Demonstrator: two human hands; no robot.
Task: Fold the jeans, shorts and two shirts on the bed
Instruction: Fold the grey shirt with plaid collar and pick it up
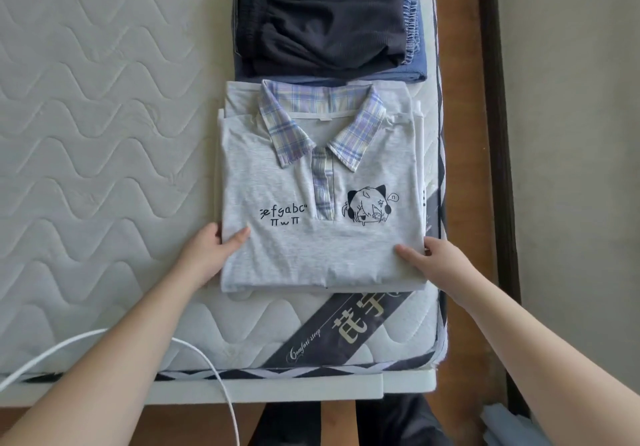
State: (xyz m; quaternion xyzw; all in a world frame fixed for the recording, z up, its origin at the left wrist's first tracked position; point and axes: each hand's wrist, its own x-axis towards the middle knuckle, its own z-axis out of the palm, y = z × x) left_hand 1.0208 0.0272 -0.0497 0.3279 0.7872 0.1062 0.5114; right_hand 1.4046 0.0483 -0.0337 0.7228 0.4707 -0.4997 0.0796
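Note:
A folded grey shirt (pixel 322 203) with a plaid collar and a cartoon print lies on the bed's near right corner, on top of a folded white shirt (pixel 419 154) whose edge shows at the right. My left hand (pixel 207 251) grips the grey shirt's lower left edge, thumb on top. My right hand (pixel 436 262) grips its lower right edge, thumb on top too. Beyond the shirts, dark folded shorts (pixel 322 12) lie on folded blue jeans (pixel 412 30).
The quilted white mattress (pixel 104 134) stretches to the left. A white cable (pixel 214 369) hangs over the near edge. The bed's right edge drops to a wooden frame (pixel 464 168) and floor. A dark label band (pixel 346 328) crosses the mattress corner.

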